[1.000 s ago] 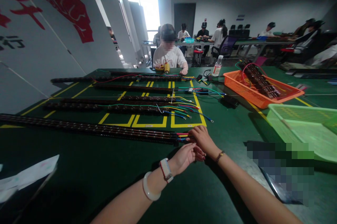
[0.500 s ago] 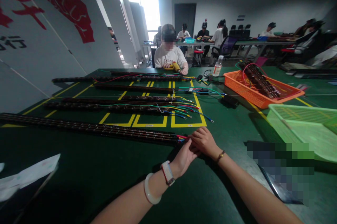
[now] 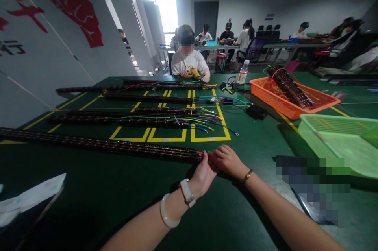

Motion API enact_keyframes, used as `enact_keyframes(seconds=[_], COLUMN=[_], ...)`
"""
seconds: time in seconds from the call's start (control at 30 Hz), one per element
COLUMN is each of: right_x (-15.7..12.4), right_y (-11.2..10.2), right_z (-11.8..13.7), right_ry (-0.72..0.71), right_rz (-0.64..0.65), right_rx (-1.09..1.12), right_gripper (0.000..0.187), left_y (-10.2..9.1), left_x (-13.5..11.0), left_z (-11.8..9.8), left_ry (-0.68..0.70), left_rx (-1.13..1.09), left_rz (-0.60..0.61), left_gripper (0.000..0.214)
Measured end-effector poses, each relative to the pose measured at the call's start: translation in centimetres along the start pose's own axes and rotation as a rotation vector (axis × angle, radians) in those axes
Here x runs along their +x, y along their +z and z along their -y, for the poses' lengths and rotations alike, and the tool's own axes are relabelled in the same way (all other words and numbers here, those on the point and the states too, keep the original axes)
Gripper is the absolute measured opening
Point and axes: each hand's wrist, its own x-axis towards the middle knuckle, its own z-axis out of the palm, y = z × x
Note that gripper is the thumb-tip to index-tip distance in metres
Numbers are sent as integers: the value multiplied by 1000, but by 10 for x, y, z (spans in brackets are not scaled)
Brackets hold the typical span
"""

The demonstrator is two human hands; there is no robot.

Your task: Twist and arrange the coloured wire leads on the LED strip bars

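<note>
A long dark brown cable bundle lies across the near part of the table, and short red, yellow and blue wires come out of its right end. My left hand is at these wires with its thumb raised and its fingers curled around them from below. Against it, my right hand is closed with the fingertips bent down on the same wires. The wire ends are hidden between my two hands.
Several similar bundles with coloured wire leads lie beyond, over yellow tape markings. On the right are an orange basket, a green basket and a bottle. A person sits opposite with a yellow tool.
My left thumb has lifted slightly and the left palm has turned more open to view. My right hand has shifted a little left. The bundle lies where it was.
</note>
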Motion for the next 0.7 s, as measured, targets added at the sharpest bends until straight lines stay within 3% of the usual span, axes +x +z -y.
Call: enact_keyframes(seconds=[0.2, 0.4, 0.57, 0.7], right_x=[-2, -12, -17, -16], right_y=[-8, -11, -10, -11], right_z=[2, -16, -25, -23], right_ry=[62, 171, 121, 85], right_rz=[-24, -85, -35, 20], right_rx=[35, 35, -32, -43], right_gripper=[29, 32, 18, 19], left_y=[-3, -4, -6, -4], left_x=[2, 2, 2, 2], left_z=[1, 1, -1, -2], left_ry=[-16, -33, -63, -73], left_rx=[73, 80, 104, 106], left_rz=[25, 72, 83, 81], left_gripper=[36, 49, 61, 62])
